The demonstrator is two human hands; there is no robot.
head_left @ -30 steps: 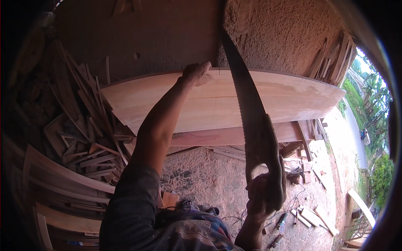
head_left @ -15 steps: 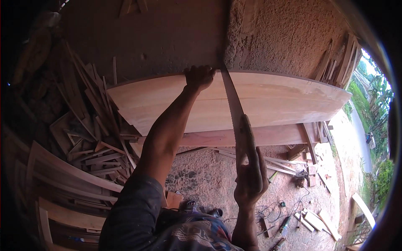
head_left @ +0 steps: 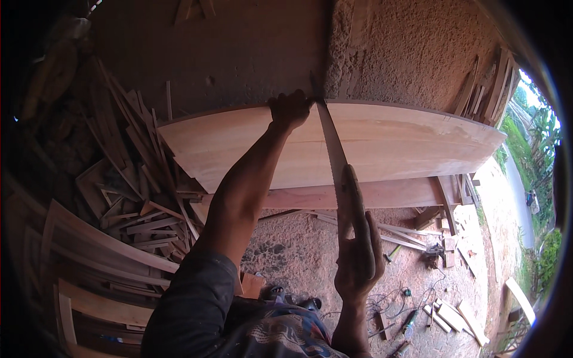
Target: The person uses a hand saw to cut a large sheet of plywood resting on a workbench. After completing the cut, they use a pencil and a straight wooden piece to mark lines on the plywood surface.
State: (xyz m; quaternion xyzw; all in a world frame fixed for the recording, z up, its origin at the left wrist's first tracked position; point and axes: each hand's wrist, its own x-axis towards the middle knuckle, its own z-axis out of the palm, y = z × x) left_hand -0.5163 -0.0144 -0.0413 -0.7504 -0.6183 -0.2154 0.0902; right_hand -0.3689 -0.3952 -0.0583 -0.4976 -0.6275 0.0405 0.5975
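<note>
Closed right hand [head_left: 358,259] holds handsaw [head_left: 334,155] on board [head_left: 388,143].

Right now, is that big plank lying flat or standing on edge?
Lying flat. The plank's broad face points up, a beam shows beneath it, and the left hand rests on its far edge.

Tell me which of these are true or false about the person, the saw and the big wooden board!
1. The right hand holds the handsaw. True.
2. The left hand rests at the far edge of the wide board. True.
3. The saw lies on the ground. False: its blade is across the board, tip at the far edge.
4. The scrap wood pile is to the person's right. False: it is on the left.
</note>
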